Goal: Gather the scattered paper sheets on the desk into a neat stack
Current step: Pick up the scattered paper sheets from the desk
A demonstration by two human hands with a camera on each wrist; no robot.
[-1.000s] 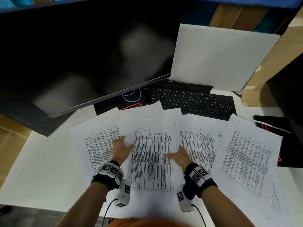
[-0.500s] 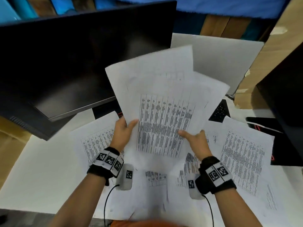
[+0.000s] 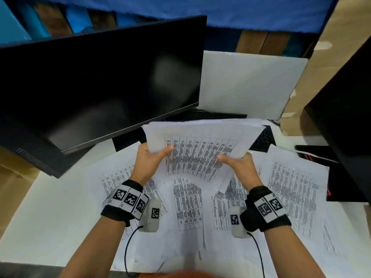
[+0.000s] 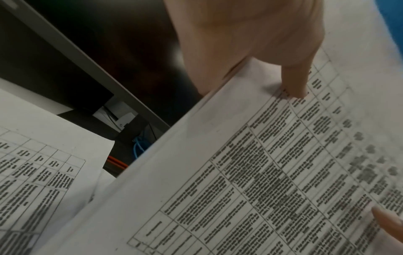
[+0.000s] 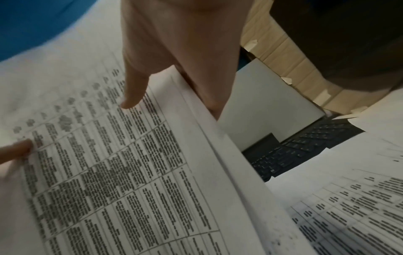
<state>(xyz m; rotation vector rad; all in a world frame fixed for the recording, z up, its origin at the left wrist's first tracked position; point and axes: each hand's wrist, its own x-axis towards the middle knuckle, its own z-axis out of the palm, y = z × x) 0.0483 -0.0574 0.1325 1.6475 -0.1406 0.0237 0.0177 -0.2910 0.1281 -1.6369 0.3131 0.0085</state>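
A bundle of several printed sheets (image 3: 197, 151) (image 4: 250, 172) (image 5: 122, 172) hangs above the desk, held by both hands. My left hand (image 3: 149, 159) (image 4: 257, 51) grips its left edge, thumb on top and fingers underneath. My right hand (image 3: 239, 163) (image 5: 174, 57) grips the right edge the same way. More printed sheets lie spread on the white desk (image 3: 50, 217): one at the left (image 3: 114, 177), two under the bundle (image 3: 187, 203), one at the right (image 3: 295, 189).
A dark monitor (image 3: 96, 85) leans over the desk's left rear. A black keyboard (image 3: 263, 137) (image 5: 305, 148) lies behind the bundle, with a white board (image 3: 249, 83) upright behind it. A black device (image 3: 341, 173) and cardboard boxes (image 3: 331, 57) stand at the right.
Both hands picked several sheets off the desk, raised them as a loose fan, then squared them into one bundle and lowered it closer to the desk.
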